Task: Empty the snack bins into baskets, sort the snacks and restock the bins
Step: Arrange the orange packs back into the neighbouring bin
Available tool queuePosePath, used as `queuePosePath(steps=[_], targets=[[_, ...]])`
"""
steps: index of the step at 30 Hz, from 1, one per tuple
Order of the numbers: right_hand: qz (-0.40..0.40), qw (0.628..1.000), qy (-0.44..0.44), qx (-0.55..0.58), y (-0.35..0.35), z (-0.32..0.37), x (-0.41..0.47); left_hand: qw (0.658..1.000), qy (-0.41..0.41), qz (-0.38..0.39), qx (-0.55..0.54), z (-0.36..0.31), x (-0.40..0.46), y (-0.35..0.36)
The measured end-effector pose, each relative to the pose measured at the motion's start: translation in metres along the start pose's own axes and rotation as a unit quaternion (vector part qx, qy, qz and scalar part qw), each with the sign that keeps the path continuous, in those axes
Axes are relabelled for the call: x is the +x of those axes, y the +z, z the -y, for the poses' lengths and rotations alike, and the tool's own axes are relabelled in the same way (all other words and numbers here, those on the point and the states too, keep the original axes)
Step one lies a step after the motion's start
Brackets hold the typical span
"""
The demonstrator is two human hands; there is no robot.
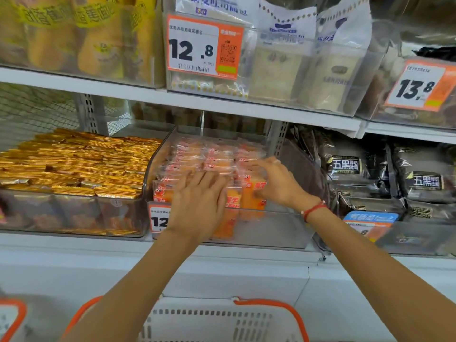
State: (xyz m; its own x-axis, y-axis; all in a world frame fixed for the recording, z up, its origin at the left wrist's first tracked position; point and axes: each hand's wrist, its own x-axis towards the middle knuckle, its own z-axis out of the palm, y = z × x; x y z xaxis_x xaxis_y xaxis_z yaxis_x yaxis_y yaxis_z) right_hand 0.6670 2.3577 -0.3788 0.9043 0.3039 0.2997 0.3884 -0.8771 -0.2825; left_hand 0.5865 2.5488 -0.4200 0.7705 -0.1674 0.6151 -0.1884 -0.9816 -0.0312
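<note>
A clear plastic bin (271, 233) on the middle shelf holds rows of orange snack packets (209, 156) in clear wrappers with red print. My left hand (199, 201) lies flat with straight fingers on the front packets. My right hand (276, 181), with a red string on its wrist, reaches into the bin's right side, its fingers and thumb curled round a few upright orange packets (249, 191). A white basket (222, 322) with orange handles stands below the shelf, between my forearms.
Left of it stands a bin of gold-wrapped snacks (74, 164); to the right is a bin of black bread packs (385, 174). The upper shelf (222, 104) carries more bins with orange price tags (204, 48). A second basket's edge (12, 319) shows at bottom left.
</note>
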Motion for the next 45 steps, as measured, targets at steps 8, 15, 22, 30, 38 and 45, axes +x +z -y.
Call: queuePosePath(steps=[8, 15, 22, 30, 38, 45], targets=[[-0.042, 0.992, 0.074, 0.098, 0.011, 0.007, 0.004, 1.000, 0.008, -0.002, -0.004, 0.000, 0.000, 0.000], [0.050, 0.993, 0.019, 0.103, -0.010, 0.002, -0.013, 0.999, 0.032, 0.016, -0.030, 0.005, 0.003, -0.006], [-0.194, 0.964, -0.162, 0.078, 0.001, 0.030, -0.093, 0.976, -0.081, -0.182, -0.093, 0.032, -0.078, -0.034], [0.339, 0.921, -0.187, 0.045, 0.151, 0.081, -0.163, 0.922, -0.380, -0.043, -0.057, 0.082, -0.288, 0.006], [0.457, 0.873, -0.010, 0.169, 0.309, 0.148, -0.247, 0.851, -0.485, 0.201, -0.031, 0.079, -0.342, 0.042], [0.382, 0.815, 0.168, 0.402, 0.343, 0.206, -0.251, 0.858, -0.491, 0.145, -0.029, 0.073, -0.342, 0.045]])
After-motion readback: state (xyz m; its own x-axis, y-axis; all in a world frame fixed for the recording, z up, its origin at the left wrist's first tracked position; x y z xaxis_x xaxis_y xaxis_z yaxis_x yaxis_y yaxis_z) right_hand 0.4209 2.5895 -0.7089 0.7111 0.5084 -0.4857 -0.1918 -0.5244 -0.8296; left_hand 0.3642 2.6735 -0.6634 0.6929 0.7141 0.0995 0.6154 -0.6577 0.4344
